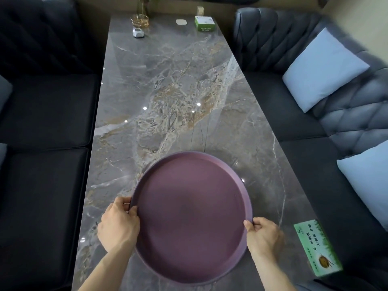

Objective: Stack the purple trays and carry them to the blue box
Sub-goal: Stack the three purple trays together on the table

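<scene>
The round purple tray point(192, 217) sits at the near end of the grey marble-patterned desk point(168, 91), between both hands. A second rim edge shows just outside the far-left rim of the tray, which suggests more than one tray nested; the count cannot be confirmed. The left hand point(118, 221) has its grip clenched on the left rim of the tray, thumb on top of the rim and fingers wrapped over the outer edge. The right hand point(263, 236) has its grip clenched on the right rim, thumb on the inner side of the rim. Whether the tray rests on the desk or is raised off it cannot be told. A green tissue box point(317, 249) lies at the near-right edge of the desk, apart from the tray. At the far end stand a smaller green box point(204, 23), a glass vase point(142, 16) and a small white object point(138, 32). Dark tufted sofas point(42, 122) flank the desk on both sides; two light blue cushions point(323, 69) lie on the right one.
</scene>
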Motion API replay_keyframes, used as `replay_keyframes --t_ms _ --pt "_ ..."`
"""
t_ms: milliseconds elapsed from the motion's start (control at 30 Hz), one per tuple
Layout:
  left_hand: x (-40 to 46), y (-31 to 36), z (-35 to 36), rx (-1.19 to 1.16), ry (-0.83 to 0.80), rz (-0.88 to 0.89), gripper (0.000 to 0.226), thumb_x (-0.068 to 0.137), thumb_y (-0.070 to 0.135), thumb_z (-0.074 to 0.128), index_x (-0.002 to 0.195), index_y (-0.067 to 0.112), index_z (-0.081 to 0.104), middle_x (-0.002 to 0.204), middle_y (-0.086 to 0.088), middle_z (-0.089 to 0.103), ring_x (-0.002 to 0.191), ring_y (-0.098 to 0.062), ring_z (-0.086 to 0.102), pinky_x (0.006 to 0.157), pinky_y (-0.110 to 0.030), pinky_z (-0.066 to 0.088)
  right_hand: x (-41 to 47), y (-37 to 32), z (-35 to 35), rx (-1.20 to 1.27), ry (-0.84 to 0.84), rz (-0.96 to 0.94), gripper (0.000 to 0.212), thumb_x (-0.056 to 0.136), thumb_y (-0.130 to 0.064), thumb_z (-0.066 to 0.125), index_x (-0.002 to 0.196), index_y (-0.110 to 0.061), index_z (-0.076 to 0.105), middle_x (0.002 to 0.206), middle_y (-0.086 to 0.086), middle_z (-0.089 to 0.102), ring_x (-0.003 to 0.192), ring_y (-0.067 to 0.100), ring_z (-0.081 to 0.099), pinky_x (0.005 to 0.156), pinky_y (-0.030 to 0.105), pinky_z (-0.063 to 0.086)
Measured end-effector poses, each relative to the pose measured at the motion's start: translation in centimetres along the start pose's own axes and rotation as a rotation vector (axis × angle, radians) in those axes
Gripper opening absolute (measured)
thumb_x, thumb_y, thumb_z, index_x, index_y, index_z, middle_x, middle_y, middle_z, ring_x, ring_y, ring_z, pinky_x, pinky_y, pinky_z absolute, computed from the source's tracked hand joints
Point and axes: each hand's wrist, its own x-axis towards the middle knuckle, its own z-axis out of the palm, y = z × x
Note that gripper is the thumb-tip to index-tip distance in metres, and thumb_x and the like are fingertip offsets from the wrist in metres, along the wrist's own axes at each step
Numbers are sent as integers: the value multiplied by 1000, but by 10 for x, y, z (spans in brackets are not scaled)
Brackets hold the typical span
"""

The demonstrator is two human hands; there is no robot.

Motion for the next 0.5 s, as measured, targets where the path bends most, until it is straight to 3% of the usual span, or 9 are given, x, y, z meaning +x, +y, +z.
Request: replay_keyframes --t_ms 133,200,500 --pt "-1 0 0 26 -2 45 16 89 23 63 105 24 66 106 -5 72 99 -34 64 89 -47 41 2 -5 -2 -39 -4 -13 8 80 -17 79 75 -14 73 63 1 66 70 27 57 64 30 42" --pt "-2 -1 1 38 3 62 16 90 23 63 105 22 65 108 -6 71 98 -35 64 88 -47 40 4 -7 -3 -50 -9 -30 20 80 -16 79 66 -20 65 58 -3 59 69 27 56 65 31 45" --pt "-6 -4 1 49 21 95 17 91 24 63 107 18 65 107 -8 70 97 -38 63 86 -47 38 7 -6 -3 -46 -42 -16 24 80 -17 79 64 -22 61 57 -4 60 76 31 62 69 34 49"
